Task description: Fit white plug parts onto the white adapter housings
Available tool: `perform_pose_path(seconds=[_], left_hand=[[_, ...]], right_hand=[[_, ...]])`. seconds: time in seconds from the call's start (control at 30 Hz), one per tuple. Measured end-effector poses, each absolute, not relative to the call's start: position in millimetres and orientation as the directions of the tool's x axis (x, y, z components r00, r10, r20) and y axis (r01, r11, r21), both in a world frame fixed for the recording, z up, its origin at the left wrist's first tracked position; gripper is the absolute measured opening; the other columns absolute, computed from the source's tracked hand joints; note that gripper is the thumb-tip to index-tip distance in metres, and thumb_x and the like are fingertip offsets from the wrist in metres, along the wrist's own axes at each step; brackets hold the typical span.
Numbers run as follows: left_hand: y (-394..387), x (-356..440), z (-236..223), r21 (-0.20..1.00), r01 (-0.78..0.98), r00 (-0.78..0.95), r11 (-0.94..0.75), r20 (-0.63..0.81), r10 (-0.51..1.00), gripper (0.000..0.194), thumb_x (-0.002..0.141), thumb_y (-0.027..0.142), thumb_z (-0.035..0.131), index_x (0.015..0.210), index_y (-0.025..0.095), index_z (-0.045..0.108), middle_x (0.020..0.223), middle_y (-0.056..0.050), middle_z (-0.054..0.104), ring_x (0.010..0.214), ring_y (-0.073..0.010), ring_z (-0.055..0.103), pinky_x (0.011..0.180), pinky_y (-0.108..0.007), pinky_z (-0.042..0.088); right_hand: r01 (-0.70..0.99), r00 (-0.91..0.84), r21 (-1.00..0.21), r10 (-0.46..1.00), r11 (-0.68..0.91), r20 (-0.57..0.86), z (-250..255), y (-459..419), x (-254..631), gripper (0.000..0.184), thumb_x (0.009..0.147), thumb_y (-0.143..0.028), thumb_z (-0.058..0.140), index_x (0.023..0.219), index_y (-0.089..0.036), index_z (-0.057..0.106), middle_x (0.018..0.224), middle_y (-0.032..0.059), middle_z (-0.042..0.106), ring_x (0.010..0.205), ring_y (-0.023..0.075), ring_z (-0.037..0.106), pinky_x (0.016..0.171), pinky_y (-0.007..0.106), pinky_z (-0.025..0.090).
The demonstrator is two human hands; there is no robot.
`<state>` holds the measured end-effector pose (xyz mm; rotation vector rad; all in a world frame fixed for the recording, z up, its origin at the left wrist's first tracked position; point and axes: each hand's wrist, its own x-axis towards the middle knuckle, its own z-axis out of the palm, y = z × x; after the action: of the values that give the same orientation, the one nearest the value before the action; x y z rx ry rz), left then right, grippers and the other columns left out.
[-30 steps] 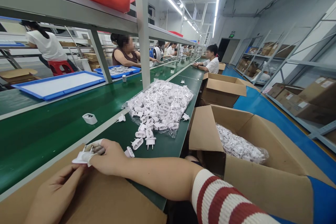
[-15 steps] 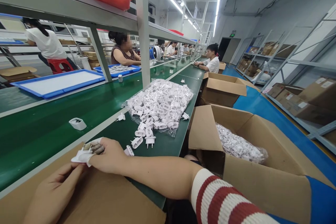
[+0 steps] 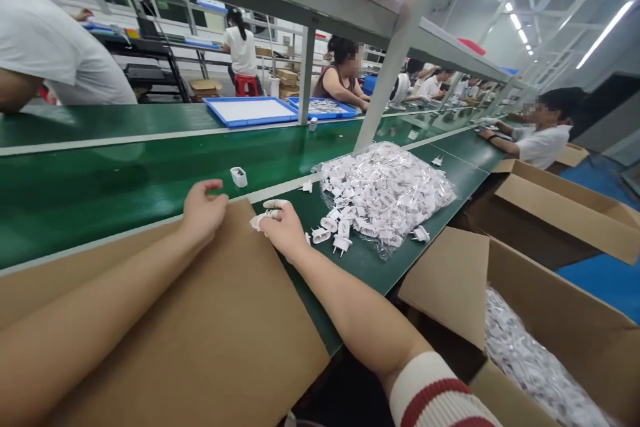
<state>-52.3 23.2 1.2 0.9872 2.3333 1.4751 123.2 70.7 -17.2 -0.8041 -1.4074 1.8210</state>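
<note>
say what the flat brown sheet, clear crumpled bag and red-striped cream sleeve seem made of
The flat brown sheet looks like matt cardboard: stiff, plain tan, straight-edged. The clear crumpled bag seems thin glossy plastic film, by its bright creases. The red-striped cream sleeve looks like matt ribbed knit, by its ridges; fibre unclear.

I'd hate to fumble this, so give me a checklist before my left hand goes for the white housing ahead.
1. Left hand free, no part visible in it: ok.
2. White housing in sight, uncovered: ok.
3. Left fingers touching the housing: not ok, a gap remains.
4. Right hand gripping a plug: cannot tell, white finger covers blend in.
5. Loose plugs lying beside the bag: ok.
</note>
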Motion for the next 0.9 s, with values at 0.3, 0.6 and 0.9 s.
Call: perform_pose_path(seconds=[0.3,0.6,0.9], left_hand=[[45.8,-100.9,31.2,0.600,0.767,-0.438,0.228,0.229,0.869,0.042,0.089,0.034,0.063,0.108,-0.004,0.068,0.142,-0.019,0.063,0.121,-0.0173,0.058,0.091,-0.020,0.040],[-9.0,-60.4,31.4,0.448,0.842,-0.441,0.301,0.251,0.862,0.059,0.092,0.061,0.061,0.117,0.008,0.070,0.103,-0.004,0.071,0.081,-0.0137,0.055,0.065,-0.024,0.032],[-77.9,-20.8,3.2,0.326,0.935,-0.268,0.140,0.388,0.882,0.036,0.101,0.045,0.051,0.117,0.021,0.073,0.119,-0.006,0.075,0.092,-0.0197,0.066,0.074,-0.030,0.044]], right_hand=[[-0.307,-0.786,-0.738,0.598,-0.601,-0.159,-7.5,71.6,126.9,0.035,0.069,-0.010,0.071,0.102,-0.019,0.067,0.093,-0.0013,0.074,0.076,0.0110,0.070,0.073,0.023,0.058],[-0.333,-0.616,-0.820,0.766,-0.466,-0.185,-10.6,76.1,125.7,0.029,0.069,-0.013,0.072,0.097,-0.018,0.070,0.091,-0.0005,0.074,0.072,0.0070,0.064,0.063,0.016,0.049],[-0.345,-0.602,-0.869,0.794,-0.354,-0.085,-19.5,70.1,127.3,0.038,0.062,-0.021,0.078,0.098,-0.019,0.070,0.080,-0.0044,0.071,0.059,0.0056,0.058,0.054,0.018,0.042]])
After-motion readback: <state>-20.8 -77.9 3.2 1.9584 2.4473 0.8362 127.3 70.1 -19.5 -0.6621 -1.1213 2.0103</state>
